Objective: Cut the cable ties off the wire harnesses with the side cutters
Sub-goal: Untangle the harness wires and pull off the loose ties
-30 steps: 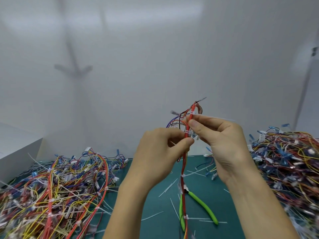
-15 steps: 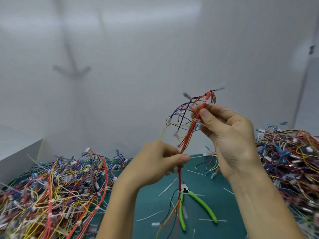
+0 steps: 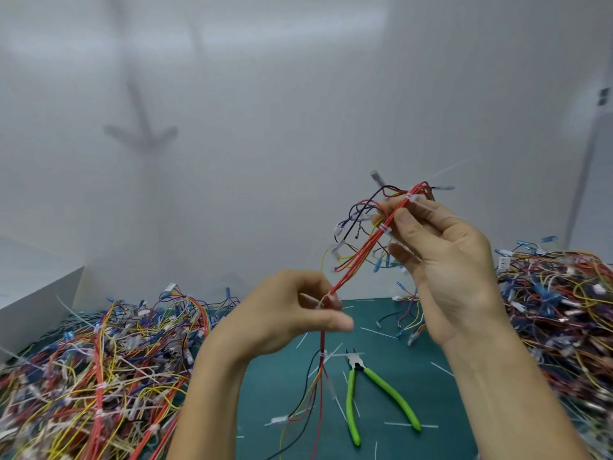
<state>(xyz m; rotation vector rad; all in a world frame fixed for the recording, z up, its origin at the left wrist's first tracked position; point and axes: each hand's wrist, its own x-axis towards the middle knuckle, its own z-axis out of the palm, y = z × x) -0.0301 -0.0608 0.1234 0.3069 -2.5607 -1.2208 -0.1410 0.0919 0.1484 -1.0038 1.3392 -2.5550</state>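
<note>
I hold one wire harness (image 3: 356,258), mostly red wires, stretched upright above the mat. My right hand (image 3: 441,257) pinches its upper part near two white cable ties (image 3: 384,228), with loose coloured wires fanning out at the top. My left hand (image 3: 288,315) pinches the bundle lower down at another white cable tie (image 3: 323,302). The harness's lower end hangs to the mat. The side cutters (image 3: 356,393), with green handles, lie on the green mat (image 3: 428,400) below my hands, touched by neither hand.
A large heap of harnesses (image 3: 99,370) fills the left of the mat, and another heap (image 3: 560,313) lies on the right. Cut white tie pieces (image 3: 409,425) are scattered over the mat. A white box (image 3: 36,290) stands far left. A white wall stands behind.
My right hand has lifted the harness's top up and to the right. My left hand has slid down the bundle to a lower tie, and the harness's lower end has risen.
</note>
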